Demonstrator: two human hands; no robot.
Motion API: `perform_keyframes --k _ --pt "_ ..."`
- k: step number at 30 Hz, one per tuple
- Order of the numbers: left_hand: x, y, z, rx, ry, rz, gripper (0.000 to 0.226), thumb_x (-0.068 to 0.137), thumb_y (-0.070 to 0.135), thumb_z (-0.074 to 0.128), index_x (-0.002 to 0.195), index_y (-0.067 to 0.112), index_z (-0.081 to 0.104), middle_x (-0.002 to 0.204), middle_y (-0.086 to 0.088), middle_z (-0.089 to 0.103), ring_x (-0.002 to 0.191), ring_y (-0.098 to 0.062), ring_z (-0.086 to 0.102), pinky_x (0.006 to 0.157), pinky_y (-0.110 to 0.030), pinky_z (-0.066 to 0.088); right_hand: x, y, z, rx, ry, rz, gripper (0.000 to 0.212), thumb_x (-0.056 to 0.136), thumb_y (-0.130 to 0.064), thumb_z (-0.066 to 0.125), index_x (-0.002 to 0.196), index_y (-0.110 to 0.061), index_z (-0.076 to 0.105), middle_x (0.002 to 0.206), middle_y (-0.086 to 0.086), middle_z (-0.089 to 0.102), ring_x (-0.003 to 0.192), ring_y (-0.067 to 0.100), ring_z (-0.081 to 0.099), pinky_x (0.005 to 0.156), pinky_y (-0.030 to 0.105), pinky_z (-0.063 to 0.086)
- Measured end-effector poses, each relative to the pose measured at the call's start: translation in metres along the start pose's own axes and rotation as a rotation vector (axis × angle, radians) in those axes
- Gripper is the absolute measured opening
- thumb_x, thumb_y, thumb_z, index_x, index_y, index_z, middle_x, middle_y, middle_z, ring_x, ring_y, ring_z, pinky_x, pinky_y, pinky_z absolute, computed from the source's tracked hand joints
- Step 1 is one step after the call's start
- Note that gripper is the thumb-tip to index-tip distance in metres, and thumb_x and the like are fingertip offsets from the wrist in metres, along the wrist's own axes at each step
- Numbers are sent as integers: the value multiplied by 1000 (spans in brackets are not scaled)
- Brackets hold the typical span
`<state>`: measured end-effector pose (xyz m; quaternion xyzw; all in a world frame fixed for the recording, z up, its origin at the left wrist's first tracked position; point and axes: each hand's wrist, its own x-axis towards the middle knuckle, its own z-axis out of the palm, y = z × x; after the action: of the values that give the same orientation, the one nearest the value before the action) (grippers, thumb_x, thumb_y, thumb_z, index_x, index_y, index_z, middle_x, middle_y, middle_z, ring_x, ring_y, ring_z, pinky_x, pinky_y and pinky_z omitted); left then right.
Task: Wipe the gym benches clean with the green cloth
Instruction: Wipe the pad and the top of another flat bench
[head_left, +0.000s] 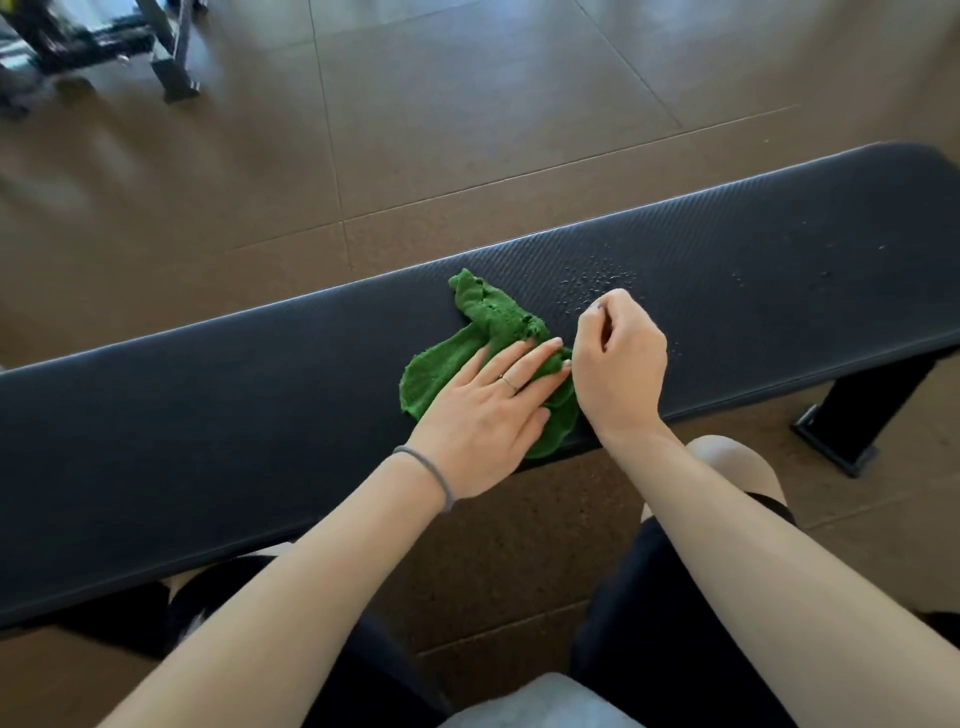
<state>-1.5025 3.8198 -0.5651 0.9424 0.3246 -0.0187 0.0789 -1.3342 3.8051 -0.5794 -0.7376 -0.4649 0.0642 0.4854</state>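
A long black padded gym bench (260, 405) runs across the view from lower left to upper right. A crumpled green cloth (488, 322) lies on it near the front edge. My left hand (483, 415) rests flat on the cloth, fingers stretched out and pressing it down. Just to the right of the cloth, my right hand (618, 364) is loosely curled, its heel at the cloth's right edge. I cannot see whether its fingers pinch the fabric. Small water droplets (597, 280) speckle the pad beyond my right hand.
The bench's black metal foot (836, 441) stands on the brown tiled floor (467, 130) at the right. Other gym equipment with dark frames (171, 67) stands at the far left. My knees are close under the bench's near edge.
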Motion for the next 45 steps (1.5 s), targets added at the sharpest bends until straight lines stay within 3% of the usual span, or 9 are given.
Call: perform_keyframes --k 3,5,7,13,23,27,30,39,45 --pt "-23 -16 -12 -125 70 19 54 109 40 34 162 33 26 172 5 11 159 -16 8 130 -43 5 -9 -14 -3 -120 -58 -184 18 100 -24 48 96 -14 63 90 -1 61 82 18 55 81 36 44" --pt "-40 -42 -20 -151 220 -88 54 105 39 40 159 29 36 169 0 24 157 -21 21 128 -48 17 -22 -29 1 -222 -134 -306 27 101 -28 52 121 -16 65 110 1 62 101 19 56 90 34 38" --pt "-48 -63 -27 -165 192 -235 61 103 46 33 160 24 33 168 -1 28 156 -19 23 128 -45 19 -36 -42 10 -259 -215 -350 36 103 -32 48 134 -18 61 125 1 61 116 19 55 100 36 39" --pt "-20 -13 0 -73 64 -122 62 108 51 22 165 31 7 173 -3 1 159 -18 2 127 -33 -8 -15 -29 -3 -190 -78 -138 40 106 -30 36 132 -13 63 129 3 65 119 21 59 103 41 44" --pt "47 -3 -6 -124 13 14 71 101 55 2 165 24 2 173 -5 2 160 -19 2 130 -40 5 -7 -14 -17 -273 -235 -158 52 108 -35 29 148 -14 53 147 6 58 138 22 50 120 44 37" --pt "18 -52 -8 -180 304 -283 56 106 40 33 157 17 39 164 -10 34 152 -28 29 127 -44 19 -20 -13 -6 -555 -473 -172 63 105 -52 20 161 -27 32 165 14 34 154 33 25 128 51 18" --pt "-1 -76 3 -140 229 -549 62 107 42 35 160 11 30 168 -11 26 157 -28 18 129 -44 12 -26 -20 7 -657 -521 -126 71 101 -64 23 163 -30 25 170 14 20 156 37 13 129 54 7" --pt "-4 -71 9 -93 239 -562 62 106 44 32 162 16 28 171 -5 19 159 -23 10 130 -41 4 50 5 11 -736 -606 -87 62 107 -57 20 164 -33 20 173 8 10 159 33 5 129 49 3" --pt "-3 -69 10 -63 257 -560 61 106 42 36 159 12 33 169 -10 25 158 -26 15 130 -45 8 -57 -38 4 -594 -568 -179 60 102 -44 30 157 -20 40 168 20 24 157 41 12 127 58 13"
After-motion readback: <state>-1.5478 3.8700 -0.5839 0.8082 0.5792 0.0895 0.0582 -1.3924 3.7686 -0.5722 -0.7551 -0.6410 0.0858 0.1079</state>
